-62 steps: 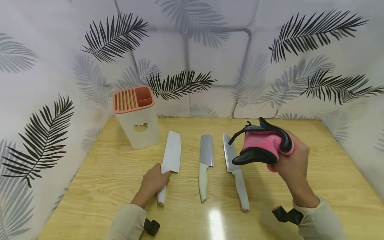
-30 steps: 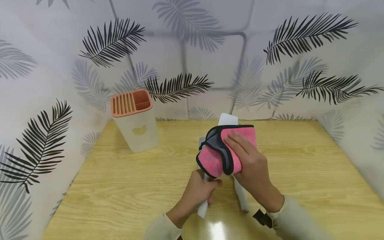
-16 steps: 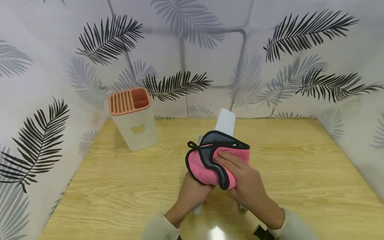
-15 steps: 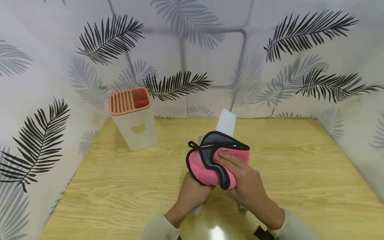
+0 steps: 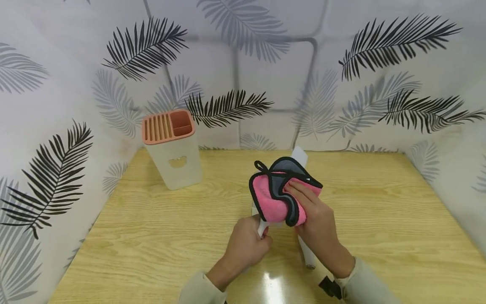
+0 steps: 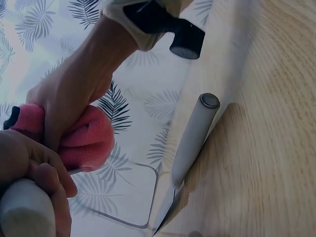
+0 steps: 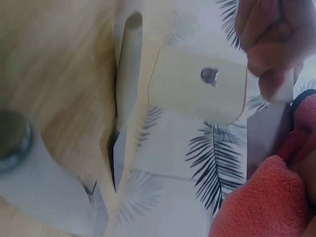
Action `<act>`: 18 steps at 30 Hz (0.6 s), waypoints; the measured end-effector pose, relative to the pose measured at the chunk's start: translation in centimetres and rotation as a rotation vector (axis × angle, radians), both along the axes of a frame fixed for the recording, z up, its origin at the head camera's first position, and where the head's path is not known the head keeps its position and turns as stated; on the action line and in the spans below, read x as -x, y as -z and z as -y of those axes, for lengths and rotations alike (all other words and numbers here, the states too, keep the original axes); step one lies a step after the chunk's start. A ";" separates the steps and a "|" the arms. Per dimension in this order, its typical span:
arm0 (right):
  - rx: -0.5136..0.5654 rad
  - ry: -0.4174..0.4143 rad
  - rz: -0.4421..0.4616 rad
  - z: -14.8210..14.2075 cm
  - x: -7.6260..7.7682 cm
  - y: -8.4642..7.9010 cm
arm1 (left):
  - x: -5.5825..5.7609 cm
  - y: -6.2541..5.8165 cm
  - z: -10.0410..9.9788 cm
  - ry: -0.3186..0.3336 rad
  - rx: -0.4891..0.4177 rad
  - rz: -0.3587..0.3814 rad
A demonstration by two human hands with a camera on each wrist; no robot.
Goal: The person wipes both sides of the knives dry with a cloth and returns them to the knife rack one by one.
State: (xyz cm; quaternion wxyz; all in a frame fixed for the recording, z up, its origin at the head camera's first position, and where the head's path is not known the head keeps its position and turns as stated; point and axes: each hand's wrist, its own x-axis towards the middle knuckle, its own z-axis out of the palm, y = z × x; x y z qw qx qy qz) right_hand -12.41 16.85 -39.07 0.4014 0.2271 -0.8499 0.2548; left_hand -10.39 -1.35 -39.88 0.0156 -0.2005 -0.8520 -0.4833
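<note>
My left hand [image 5: 244, 245] grips the white handle of a kitchen knife, held above the table; the handle's butt end shows in the left wrist view. Only the knife's blade tip [image 5: 300, 156] and a stretch by the handle stick out from a pink and grey cloth [image 5: 269, 202] with black edging. With fingers pressed on it, my right hand [image 5: 319, 219] holds the cloth folded over the blade. In the right wrist view the bare blade part [image 7: 266, 131] lies between left hand and cloth. The cloth hides most of the blade.
Below the hands, a second knife [image 5: 307, 253] lies on the wooden table [image 5: 159, 245]. Another knife [image 7: 129, 74], mostly hidden in the head view, lies left of it. A white knife holder [image 5: 174, 162] with an orange slotted top stands at the back left.
The left hand has lifted the leftmost knife and brought it to the middle. The right hand has brought the cloth onto its blade and, since half a second ago, slid it toward the tip.
</note>
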 end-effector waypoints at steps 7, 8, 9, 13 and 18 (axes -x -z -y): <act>0.063 0.067 -0.029 -2.3 2.5 -0.8 | -0.5 0.0 -0.4 0.033 -0.006 0.025; 0.072 0.068 -0.026 -2.8 2.8 -1.0 | -0.5 0.0 -0.4 0.046 -0.001 0.035; 0.083 0.069 -0.025 -3.3 3.1 -1.2 | -0.5 0.0 -0.4 0.062 0.004 0.045; 0.093 0.094 -0.036 -5.3 3.7 -2.0 | -0.2 -0.1 -0.3 0.107 0.006 0.088; 0.244 0.190 -0.097 -7.7 3.7 -3.8 | -0.6 -0.2 -0.6 0.155 -0.119 0.356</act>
